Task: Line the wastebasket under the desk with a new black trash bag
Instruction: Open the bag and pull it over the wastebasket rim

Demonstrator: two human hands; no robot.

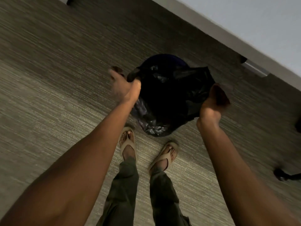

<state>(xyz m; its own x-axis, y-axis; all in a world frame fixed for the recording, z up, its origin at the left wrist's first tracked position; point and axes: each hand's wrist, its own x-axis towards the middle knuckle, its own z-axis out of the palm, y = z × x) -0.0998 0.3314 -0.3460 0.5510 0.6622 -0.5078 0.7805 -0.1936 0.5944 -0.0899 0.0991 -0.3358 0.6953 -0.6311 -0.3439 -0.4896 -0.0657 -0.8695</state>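
A black trash bag (169, 95) hangs spread between both hands, its mouth held open above the carpet. My left hand (125, 86) grips the bag's left edge, with a twist of plastic sticking out above the fist. My right hand (215, 100) pinches the right edge. Behind the bag's top, a dark blue rounded rim (164, 58) shows, apparently the wastebasket, mostly hidden by the bag. The frame is blurred by motion.
A grey desk edge (228, 38) runs diagonally across the upper right, with a metal leg (255, 69) beneath it. My sandalled feet (146, 147) stand on grey carpet just below the bag. Dark chair-base parts (286, 175) sit at the right edge.
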